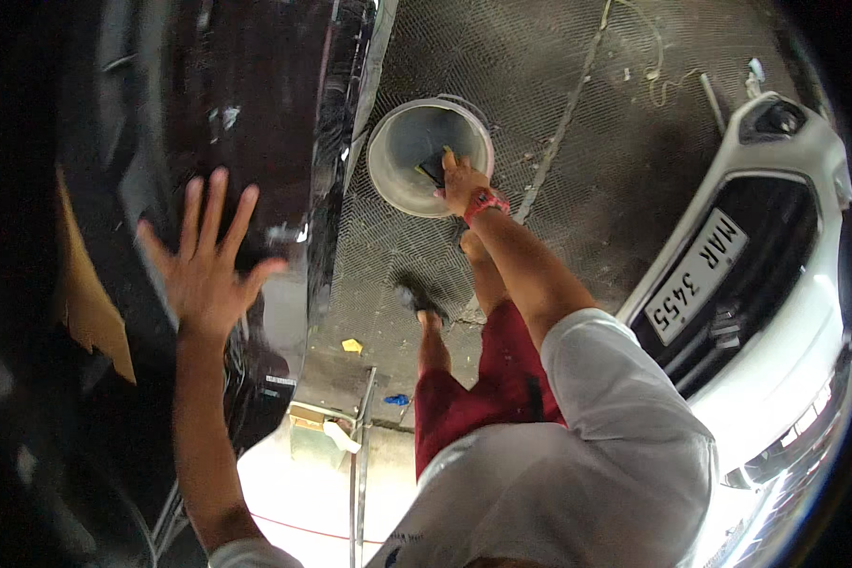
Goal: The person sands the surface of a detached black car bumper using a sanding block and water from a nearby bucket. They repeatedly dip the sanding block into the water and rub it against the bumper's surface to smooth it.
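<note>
My left hand (210, 275) is open, fingers spread, over the dark glossy car body panel (275, 204) on the left, and its palm seems to rest there. My right hand (464, 185), with a red watch on its wrist, reaches over the rim of a pale round bucket (381, 170). Between its fingers is a dark flat pad with a yellow edge (432, 170); its exact kind is hard to make out. Greyish liquid appears to fill part of the bucket. The fingertips partly hide the pad.
To the right stands a white car (805, 303) with a dark lower grille and a plate. The floor (540, 57) is dark and ribbed, with a pale seam. A yellow scrap (352, 346) and a blue item (397, 399) lie near my feet, beside a metal post (361, 454).
</note>
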Tool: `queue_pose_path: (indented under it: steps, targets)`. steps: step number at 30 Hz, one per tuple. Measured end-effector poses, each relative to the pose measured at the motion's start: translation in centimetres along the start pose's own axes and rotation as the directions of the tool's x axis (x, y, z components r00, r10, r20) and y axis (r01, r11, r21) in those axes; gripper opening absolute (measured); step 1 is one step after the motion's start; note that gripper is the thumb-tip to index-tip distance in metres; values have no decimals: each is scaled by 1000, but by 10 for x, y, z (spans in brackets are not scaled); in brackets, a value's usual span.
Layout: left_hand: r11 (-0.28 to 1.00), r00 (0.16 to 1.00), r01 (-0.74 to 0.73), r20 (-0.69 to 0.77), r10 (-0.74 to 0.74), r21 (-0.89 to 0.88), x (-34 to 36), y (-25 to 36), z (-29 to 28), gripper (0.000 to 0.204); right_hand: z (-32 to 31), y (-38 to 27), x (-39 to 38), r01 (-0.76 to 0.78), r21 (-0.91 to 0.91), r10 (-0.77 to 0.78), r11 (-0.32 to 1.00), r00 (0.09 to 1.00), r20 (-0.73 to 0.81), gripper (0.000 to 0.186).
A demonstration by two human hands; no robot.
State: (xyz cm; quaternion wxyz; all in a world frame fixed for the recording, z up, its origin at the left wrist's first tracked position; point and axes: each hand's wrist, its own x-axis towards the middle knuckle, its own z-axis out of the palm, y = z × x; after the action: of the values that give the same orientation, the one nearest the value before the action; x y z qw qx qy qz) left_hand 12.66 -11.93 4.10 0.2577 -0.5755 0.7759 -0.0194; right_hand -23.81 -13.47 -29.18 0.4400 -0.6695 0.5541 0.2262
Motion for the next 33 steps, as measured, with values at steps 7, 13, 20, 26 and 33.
queue_pose_path:
  steps: [7,13,20,26,33]
  targets:
    - [980,989,-148,7,148,135,-7,-22,-11,113,92,57,183,-64,-170,55,983,997,-57,40]
    - [972,988,-145,77,133,186,-31,-30,-19,117,138,93,249,10,-309,-10,951,1000,2,45]
    - [976,989,-140,77,129,166,-13,-14,-15,114,84,67,175,165,-242,-214,956,957,-193,34]
    - [998,998,-17,57,20,-57,6,4,-10,96,-89,26,11,360,-211,-414,909,840,-351,37]
    - [850,987,91,-63,-145,-519,9,91,-26,109,-323,-5,-124,306,-717,-735,627,536,-415,27]
